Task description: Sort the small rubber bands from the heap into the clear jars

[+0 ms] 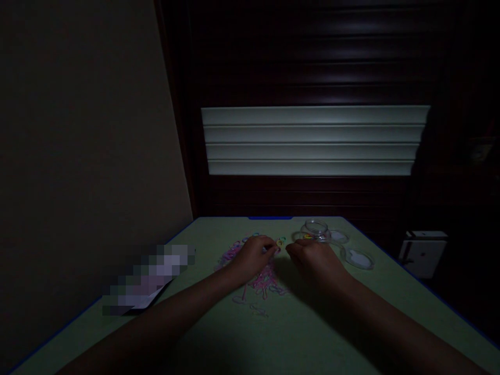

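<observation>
A loose heap of small elastic bands [264,280], mostly pink and purple, is spread on the pale green table. My left hand [252,256] reaches over the heap with thumb and fingers pinched together; a light speck shows at its fingertips, too small to make out. Just beyond those fingertips are a few yellow and green bands [280,242]; I cannot tell whether they touch the hand. My right hand [315,259] is closed to the right of the heap, fingertips facing the left hand. What it holds, if anything, is hidden. Partly behind it is a clear jar [315,227] with something yellow near its base.
Clear round containers or lids with white discs [360,259] lie right of my right hand. At the table's left edge is a blurred-out flat object [156,276]. A wall rises on the left, and a dark slatted panel [312,192] stands behind the table [219,333].
</observation>
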Demonstrator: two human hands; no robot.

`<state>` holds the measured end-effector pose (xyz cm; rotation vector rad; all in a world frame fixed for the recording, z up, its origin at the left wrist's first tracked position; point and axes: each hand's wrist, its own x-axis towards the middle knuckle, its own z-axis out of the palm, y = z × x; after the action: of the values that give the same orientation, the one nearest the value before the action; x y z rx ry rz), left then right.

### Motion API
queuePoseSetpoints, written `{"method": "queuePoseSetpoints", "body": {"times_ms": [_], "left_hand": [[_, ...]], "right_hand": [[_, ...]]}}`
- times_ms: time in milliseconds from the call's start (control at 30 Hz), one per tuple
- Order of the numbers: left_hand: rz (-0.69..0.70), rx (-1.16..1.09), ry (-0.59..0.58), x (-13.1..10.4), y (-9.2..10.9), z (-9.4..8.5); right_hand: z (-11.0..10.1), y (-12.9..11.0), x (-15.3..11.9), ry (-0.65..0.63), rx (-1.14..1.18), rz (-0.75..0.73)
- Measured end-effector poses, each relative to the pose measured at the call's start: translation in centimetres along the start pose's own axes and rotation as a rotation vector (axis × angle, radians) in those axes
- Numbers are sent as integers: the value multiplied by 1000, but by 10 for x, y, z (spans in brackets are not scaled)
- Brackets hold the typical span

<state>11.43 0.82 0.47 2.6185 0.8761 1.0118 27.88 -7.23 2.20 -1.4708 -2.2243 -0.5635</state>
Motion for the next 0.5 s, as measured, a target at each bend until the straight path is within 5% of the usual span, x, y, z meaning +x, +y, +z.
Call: {"method": "queuePoseSetpoints", "body": {"times_ms": [500], "left_hand": [[30,-46,54,0,5,-2]], "right_hand": [[0,1,0,-39,3,21]]}}
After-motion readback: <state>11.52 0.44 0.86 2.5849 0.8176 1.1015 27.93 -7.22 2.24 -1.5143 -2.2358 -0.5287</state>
